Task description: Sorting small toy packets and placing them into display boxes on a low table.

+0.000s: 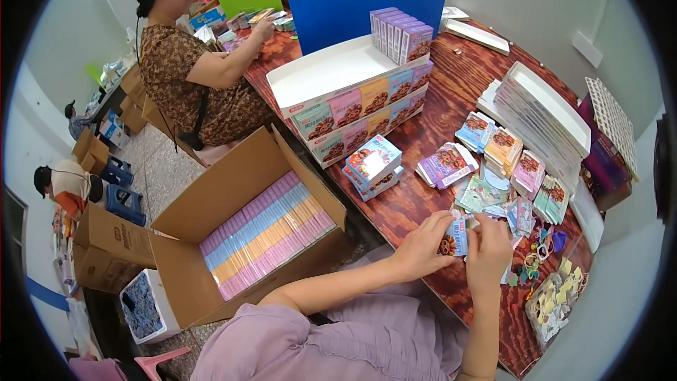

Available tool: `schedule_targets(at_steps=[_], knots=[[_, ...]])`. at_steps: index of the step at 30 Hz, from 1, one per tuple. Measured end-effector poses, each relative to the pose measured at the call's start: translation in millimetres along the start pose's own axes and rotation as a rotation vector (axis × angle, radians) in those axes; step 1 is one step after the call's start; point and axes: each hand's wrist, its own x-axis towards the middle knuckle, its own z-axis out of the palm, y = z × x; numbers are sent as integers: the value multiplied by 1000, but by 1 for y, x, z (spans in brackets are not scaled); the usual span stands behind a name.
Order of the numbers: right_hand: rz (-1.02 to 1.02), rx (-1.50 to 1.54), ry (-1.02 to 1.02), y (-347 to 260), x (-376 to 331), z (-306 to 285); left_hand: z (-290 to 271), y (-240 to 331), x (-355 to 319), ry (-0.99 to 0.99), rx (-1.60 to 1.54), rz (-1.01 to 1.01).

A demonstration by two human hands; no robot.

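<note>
Over the near edge of the wood-patterned table, a small blue printed box [457,238] is held between my two hands. My left hand [423,247] grips its left side. The fingers of my right hand [488,254] close on its right side and top. Just beyond them are loose printed cards [483,194] and a pile of purple flat cartons [446,165]. Farther right are blue [475,131], orange [503,149], pink [527,173] and green [551,197] carton stacks. Small blue boxes [374,159] are piled to the left of the purple cartons.
White display trays [331,81] stand stacked at the back, with purple boxes [402,35] on top. A big cardboard box [211,229] of packed cartons is at my left. Colourful trinkets [539,250] and a clear bag [557,300] lie right. Another person [204,63] works far left.
</note>
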Motion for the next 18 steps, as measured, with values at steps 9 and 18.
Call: schedule_targets(at_steps=[9,18], knots=[[240,797,101,-21,-26,34,-23,-16,-16,174,-93,-144],[122,629,205,-29,-46,47,-27,-9,-27,150,-167,-202]])
